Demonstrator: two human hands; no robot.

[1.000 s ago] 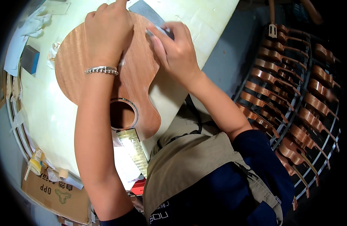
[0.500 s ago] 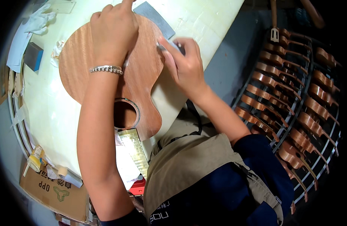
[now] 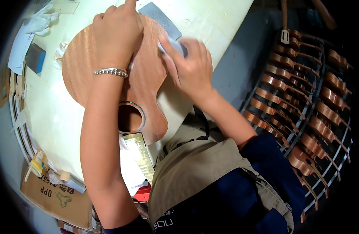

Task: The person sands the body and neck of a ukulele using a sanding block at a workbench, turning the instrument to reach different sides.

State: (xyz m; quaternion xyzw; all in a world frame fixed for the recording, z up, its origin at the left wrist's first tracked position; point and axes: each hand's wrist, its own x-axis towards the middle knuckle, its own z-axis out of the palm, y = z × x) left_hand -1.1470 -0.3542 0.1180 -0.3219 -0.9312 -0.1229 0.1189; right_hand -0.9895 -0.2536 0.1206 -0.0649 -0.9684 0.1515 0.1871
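Right grip (image 3: 191,64) is pinching a pale pad (image 3: 177,45) between thumb and fingers, at the right edge of a wooden guitar body (image 3: 148,66); pad looks a bit blurred. Left grip (image 3: 117,33) is on the body's face, left of the right one, back of hand up, fingertips hidden, can't tell if pressed together or spread. Guitar body lies flat on the pale worktop (image 3: 43,117), under the left grip, sound hole (image 3: 129,118) toward the wearer from both grips. Grey sheet (image 3: 160,19) just beyond the right grip, by the body's far edge. Left of the left grip: grey-and-blue block (image 3: 35,59), white glove (image 3: 43,21). Well right of the right grip: rack of guitar bodies (image 3: 280,80). Silver bracelet (image 3: 110,72) on the wrist behind the left grip.
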